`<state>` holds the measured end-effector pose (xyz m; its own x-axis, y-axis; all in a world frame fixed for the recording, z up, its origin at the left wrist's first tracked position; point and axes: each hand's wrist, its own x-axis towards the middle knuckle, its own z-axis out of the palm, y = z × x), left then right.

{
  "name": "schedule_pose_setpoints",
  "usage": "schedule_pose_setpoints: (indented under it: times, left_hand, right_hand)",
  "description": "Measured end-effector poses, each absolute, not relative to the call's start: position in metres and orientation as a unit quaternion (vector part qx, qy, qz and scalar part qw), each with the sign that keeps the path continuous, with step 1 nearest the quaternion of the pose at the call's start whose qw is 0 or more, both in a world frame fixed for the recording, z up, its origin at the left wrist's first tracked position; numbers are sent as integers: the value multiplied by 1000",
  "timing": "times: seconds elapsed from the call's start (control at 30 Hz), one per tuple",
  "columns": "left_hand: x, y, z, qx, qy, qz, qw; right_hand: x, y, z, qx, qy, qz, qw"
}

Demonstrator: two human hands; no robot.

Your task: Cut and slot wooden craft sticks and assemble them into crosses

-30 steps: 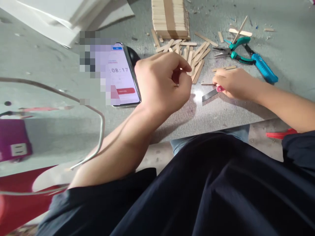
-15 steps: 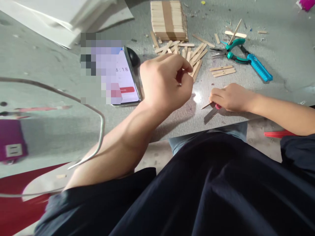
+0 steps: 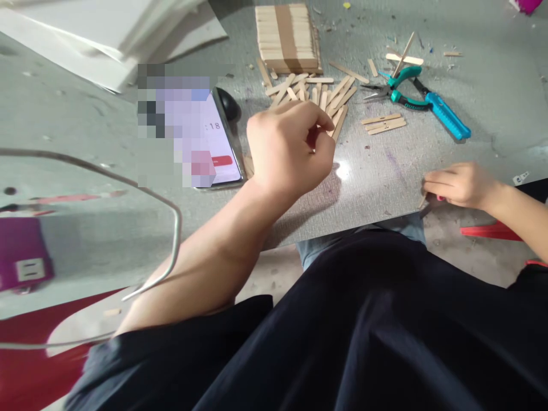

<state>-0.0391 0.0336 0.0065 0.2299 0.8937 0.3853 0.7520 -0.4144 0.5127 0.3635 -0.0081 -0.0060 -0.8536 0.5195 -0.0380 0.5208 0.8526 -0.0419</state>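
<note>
In the head view, the right hand, at 3 o'clock near the tabletop's edge, pinches a thin wooden stick; a pink bit shows under it. The left hand, near the middle, is curled; whether it holds anything cannot be told. At 12 o'clock, a brown band hugs a stack of sticks. Loose sticks lie at 1 o'clock.

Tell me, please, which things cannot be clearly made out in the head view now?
All in the head view:
Phone: left part masked by pixel blocks.
Loose sticks: some hidden behind the left hand.
Left palm: turned away, so whether it holds something is unclear.
Pink object: mostly covered by the right hand.
Purple box: cut off by the left edge.
</note>
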Motion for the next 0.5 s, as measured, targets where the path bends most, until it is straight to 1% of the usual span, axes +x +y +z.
schedule_pose_setpoints:
  times: [0.03,0.13,0.27,0.3,0.4,0.5]
  left_hand:
    - [-39,34,5,779,527,321,113]
    - [-35,37,-4,787,520,305,130]
    - [-23,38,-24,821,469,291,147]
    - [-19,37,-29,839,445,267,163]
    - [-7,32,-40,865,409,232,176]
    - [0,31,-46,889,368,200,185]
  right_hand:
    - [377,-17,-6,312,950,-23,-5]
    - [412,-46,-4,357,934,-5,-32]
    - [441,-75,0,387,921,15,-41]
    - [446,-79,0,398,916,21,-43]
    - [448,-76,-5,440,895,46,-58]
    - [428,-51,-15,474,876,60,-62]
